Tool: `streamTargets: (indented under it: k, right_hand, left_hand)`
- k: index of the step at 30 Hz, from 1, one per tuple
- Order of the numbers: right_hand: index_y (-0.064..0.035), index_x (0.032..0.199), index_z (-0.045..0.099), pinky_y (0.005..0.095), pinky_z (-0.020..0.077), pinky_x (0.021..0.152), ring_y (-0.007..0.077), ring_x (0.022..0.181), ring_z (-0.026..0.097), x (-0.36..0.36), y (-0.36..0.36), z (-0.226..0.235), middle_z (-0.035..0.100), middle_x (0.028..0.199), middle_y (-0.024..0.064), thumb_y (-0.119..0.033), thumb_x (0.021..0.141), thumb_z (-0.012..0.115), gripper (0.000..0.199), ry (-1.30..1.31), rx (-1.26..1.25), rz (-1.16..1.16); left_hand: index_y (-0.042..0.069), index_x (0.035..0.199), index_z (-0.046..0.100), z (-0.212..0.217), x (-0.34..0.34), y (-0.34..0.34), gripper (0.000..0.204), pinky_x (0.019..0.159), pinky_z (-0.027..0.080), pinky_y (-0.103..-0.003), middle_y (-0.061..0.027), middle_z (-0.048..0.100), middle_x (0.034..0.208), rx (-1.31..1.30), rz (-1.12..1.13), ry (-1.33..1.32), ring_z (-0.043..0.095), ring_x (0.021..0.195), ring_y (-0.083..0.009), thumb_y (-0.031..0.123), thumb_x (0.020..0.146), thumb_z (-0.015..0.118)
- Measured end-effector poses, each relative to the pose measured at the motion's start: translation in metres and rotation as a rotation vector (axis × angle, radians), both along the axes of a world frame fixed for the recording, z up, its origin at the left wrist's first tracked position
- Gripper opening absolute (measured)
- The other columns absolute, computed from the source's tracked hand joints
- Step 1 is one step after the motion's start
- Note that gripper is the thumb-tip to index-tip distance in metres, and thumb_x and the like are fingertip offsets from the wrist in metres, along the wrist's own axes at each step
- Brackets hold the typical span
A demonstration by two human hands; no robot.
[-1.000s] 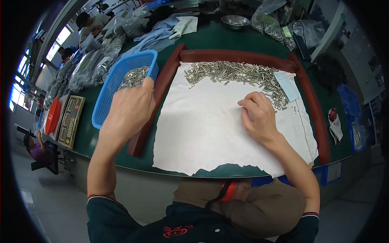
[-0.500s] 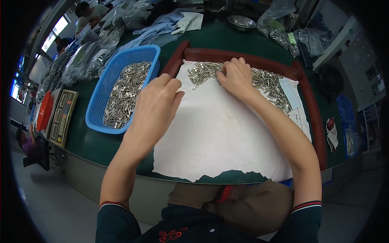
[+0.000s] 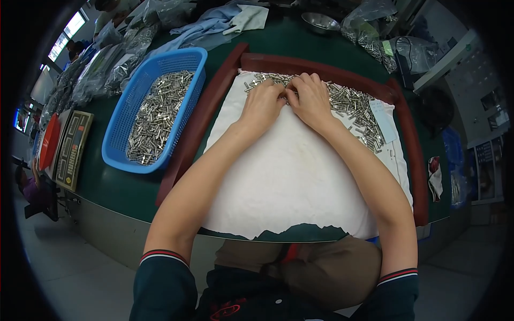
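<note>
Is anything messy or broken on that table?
The white cloth has a ragged, torn near edge, and some small metal pieces lie scattered off the main pile to the right. Nothing else stands out.

Dark green surface (image 3: 115, 179), rounded front edge, grey panel below. Grey floor (image 3: 80, 278), smooth, bit shiny. Bright windows (image 3: 67, 33) top left, daylight pouring in. Far end of surface cluttered: clear plastic bags (image 3: 99, 75), blue cloth (image 3: 206, 27), steel bowl (image 3: 319, 22). White wall or cabinet (image 3: 444, 53) off right, kinda dim there.
</note>
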State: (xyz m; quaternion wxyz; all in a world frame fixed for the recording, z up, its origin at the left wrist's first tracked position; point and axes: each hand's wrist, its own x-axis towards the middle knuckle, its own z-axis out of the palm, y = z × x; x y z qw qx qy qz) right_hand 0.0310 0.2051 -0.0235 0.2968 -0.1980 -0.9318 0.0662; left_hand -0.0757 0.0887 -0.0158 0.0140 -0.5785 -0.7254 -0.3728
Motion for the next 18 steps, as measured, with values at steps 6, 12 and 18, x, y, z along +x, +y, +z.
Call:
streamTargets:
  k: [6, 12, 18]
  right_hand:
    - [-0.0066, 0.087, 0.065, 0.0411, 0.0421, 0.084, 0.0286, 0.095, 0.052, 0.015, -0.008, -0.007, 0.058, 0.091, 0.0089, -0.014, 0.084, 0.064, 0.008, 0.089, -0.040, 0.055]
    - [-0.0065, 0.086, 0.064, 0.0410, 0.0420, 0.081, 0.0277, 0.092, 0.052, 0.055, -0.041, 0.002, 0.056, 0.090, 0.0081, -0.010, 0.083, 0.064, 0.005, 0.063, -0.115, 0.134]
    - [-0.0057, 0.087, 0.064, 0.0385, 0.0406, 0.077, 0.0262, 0.090, 0.051, 0.096, -0.067, 0.010, 0.055, 0.090, 0.0066, -0.009, 0.082, 0.065, 0.006, 0.044, -0.159, 0.207]
  left_hand:
    - [0.000, 0.094, 0.070, 0.002, 0.006, -0.007, 0.016, 0.071, 0.050, -0.040, -0.0139, 0.062, 0.087, 0.011, -0.052, -0.027, 0.062, 0.078, -0.0308, 0.005, 0.079, 0.071]
    - [-0.002, 0.092, 0.068, 0.008, 0.033, -0.039, 0.014, 0.069, 0.050, -0.039, -0.0138, 0.061, 0.085, -0.002, -0.183, -0.057, 0.061, 0.078, -0.0307, 0.002, 0.079, 0.070]
    - [-0.001, 0.088, 0.065, 0.007, 0.069, -0.070, 0.015, 0.070, 0.048, -0.039, -0.0120, 0.058, 0.088, 0.055, -0.231, 0.066, 0.058, 0.080, -0.0300, 0.001, 0.075, 0.072]
